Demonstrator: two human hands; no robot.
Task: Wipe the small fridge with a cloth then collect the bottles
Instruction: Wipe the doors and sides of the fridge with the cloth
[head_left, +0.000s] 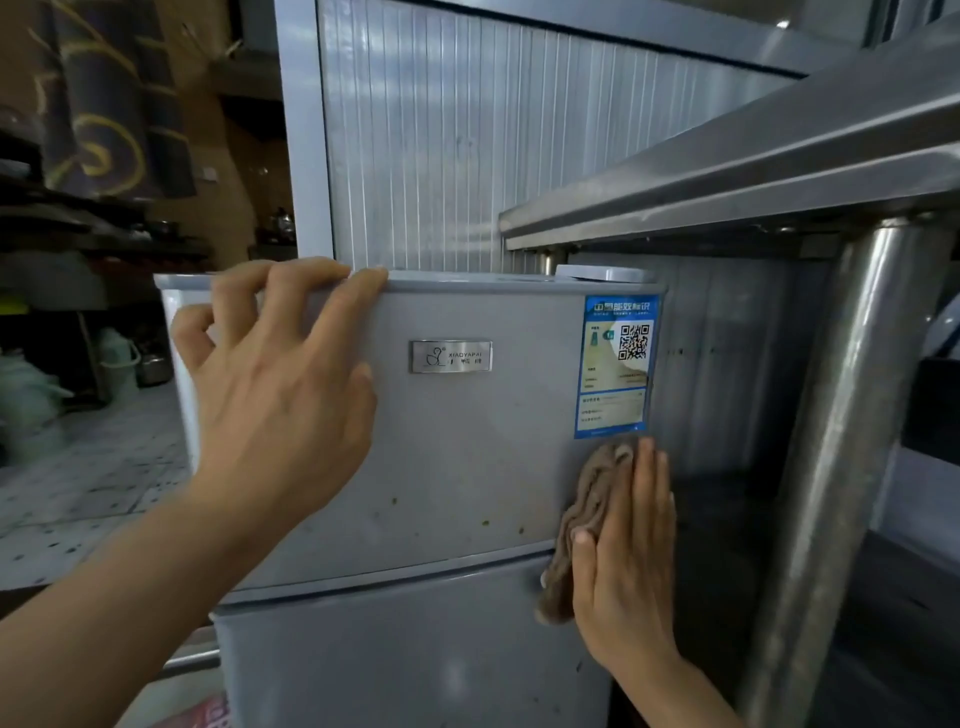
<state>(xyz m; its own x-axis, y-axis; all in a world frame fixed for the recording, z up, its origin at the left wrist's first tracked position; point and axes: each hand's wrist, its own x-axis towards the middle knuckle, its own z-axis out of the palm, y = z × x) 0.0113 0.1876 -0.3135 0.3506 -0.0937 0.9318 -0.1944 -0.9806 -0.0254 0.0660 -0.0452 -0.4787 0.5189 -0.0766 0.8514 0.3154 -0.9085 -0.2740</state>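
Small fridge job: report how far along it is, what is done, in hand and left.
Done: nothing looks finished; brownish spots still dot the upper door of the small fridge. In hand: the right hand presses a brown cloth flat against the door below the blue label, while the left hand grips its top edge. Left: the remaining wiping, then the bottles, none clearly in view.

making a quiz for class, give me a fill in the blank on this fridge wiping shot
1. The right hand presses a brown ____ against the small fridge.
2. The left hand grips the ____ edge of the fridge's upper door.
3. The blue energy label sits just ____ the cloth.

Missing words: cloth; top; above
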